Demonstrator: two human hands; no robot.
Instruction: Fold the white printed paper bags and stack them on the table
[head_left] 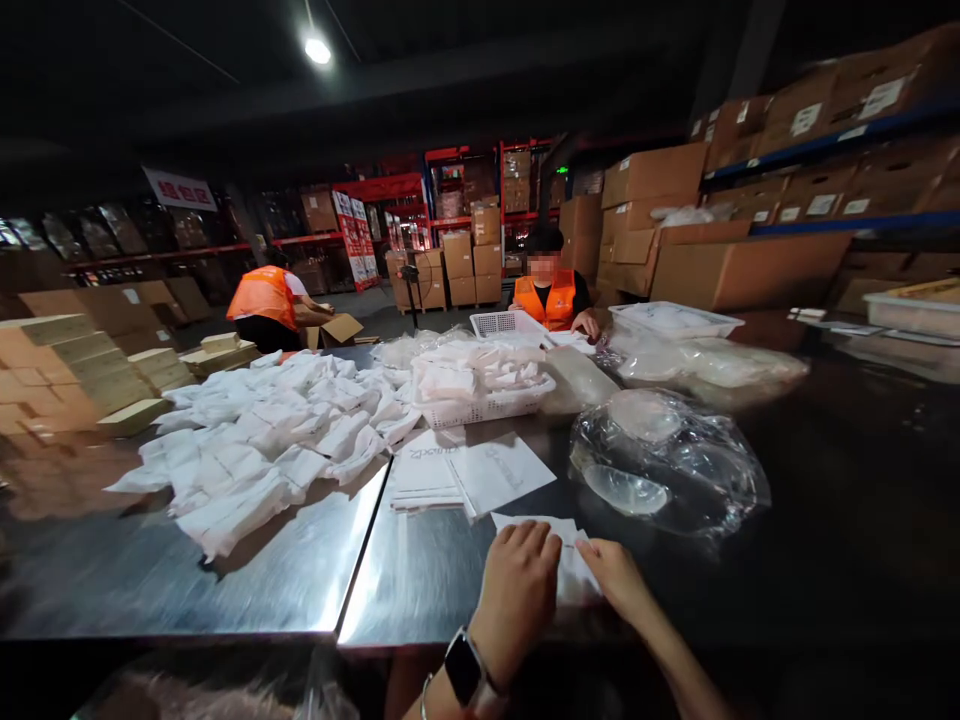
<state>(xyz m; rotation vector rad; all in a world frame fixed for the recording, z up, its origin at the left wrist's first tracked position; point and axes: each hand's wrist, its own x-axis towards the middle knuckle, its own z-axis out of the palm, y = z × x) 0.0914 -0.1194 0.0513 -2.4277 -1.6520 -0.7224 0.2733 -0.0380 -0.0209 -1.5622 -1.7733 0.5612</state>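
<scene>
My left hand (517,590), with a dark watch on its wrist, lies on a small white packet (566,560) at the near edge of the steel table (300,570); its fingers are curled down onto the packet. My right hand (619,575) grips the same packet from the right with fingers pressed on it. Just beyond lie flat white sheets or envelopes (469,470). A crumpled clear plastic bag (667,465) sits right of them.
A big heap of white packets (262,440) covers the table's left half. A white basket (480,390) full of packets stands behind. Across the table a person in an orange vest (555,295) works; another (266,300) bends over cartons. Shelves of cardboard boxes (750,260) fill the right.
</scene>
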